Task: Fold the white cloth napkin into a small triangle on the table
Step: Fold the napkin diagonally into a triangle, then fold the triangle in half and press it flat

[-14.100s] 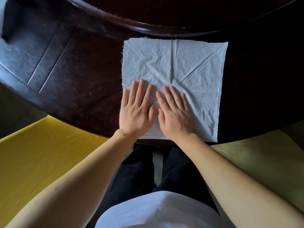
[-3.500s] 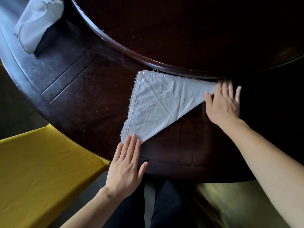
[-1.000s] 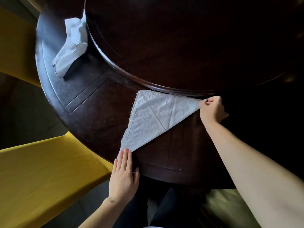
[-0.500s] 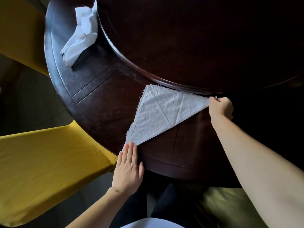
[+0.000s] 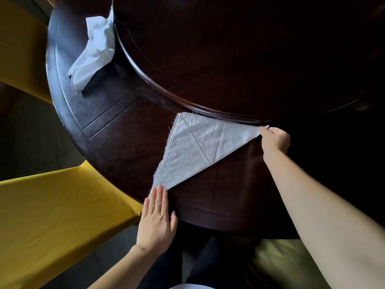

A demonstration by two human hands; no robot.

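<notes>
The white cloth napkin (image 5: 193,151) lies folded into a large triangle on the dark wooden table (image 5: 129,142), its long folded edge running from the near corner up to the far right corner, its square corner tucked against the raised round centre of the table (image 5: 229,59). Creases cross its surface and loose threads fray along its left edge.

The left hand (image 5: 156,217) lies flat and open, fingers together and straight — the fingertips (image 5: 159,189) press down on the napkin's near corner, at the table's rim. The right hand (image 5: 275,140) is closed in a pinch on the far right corner; the cloth tip pokes out just beyond its fingers, close beside the lip of the raised centre. Between the two hands the folded edge is drawn fairly straight.

Well away from the left hand's fingers, far up the table's left side, a second white cloth (image 5: 93,51) sits crumpled against the raised centre. Yellow chair covers (image 5: 52,222) show below and left of the table — one just beside the left hand's wrist.
</notes>
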